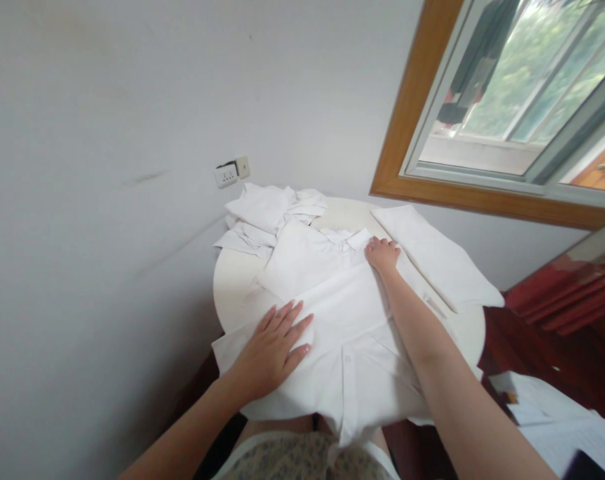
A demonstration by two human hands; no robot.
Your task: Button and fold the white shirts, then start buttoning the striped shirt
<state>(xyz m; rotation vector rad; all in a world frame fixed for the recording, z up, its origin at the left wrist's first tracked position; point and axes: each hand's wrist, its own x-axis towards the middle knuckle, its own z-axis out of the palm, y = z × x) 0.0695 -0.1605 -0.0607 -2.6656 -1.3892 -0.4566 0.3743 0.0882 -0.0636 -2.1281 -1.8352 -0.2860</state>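
On the table (232,277), a white shirt (342,320) lies spread. The left hand (272,347) presses it flat, fingers open; the right hand (382,255) rests by the collar (345,239), and I cannot tell its grip. Smoothing likely works best with the fabric kept taut.

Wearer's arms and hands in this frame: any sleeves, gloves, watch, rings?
Nothing is worn on either. The left hand and right hand are bare: no gloves, and no rings that I can make out. The left forearm and right forearm are uncovered right to the frame edge, with no sleeve, watch or band in view.
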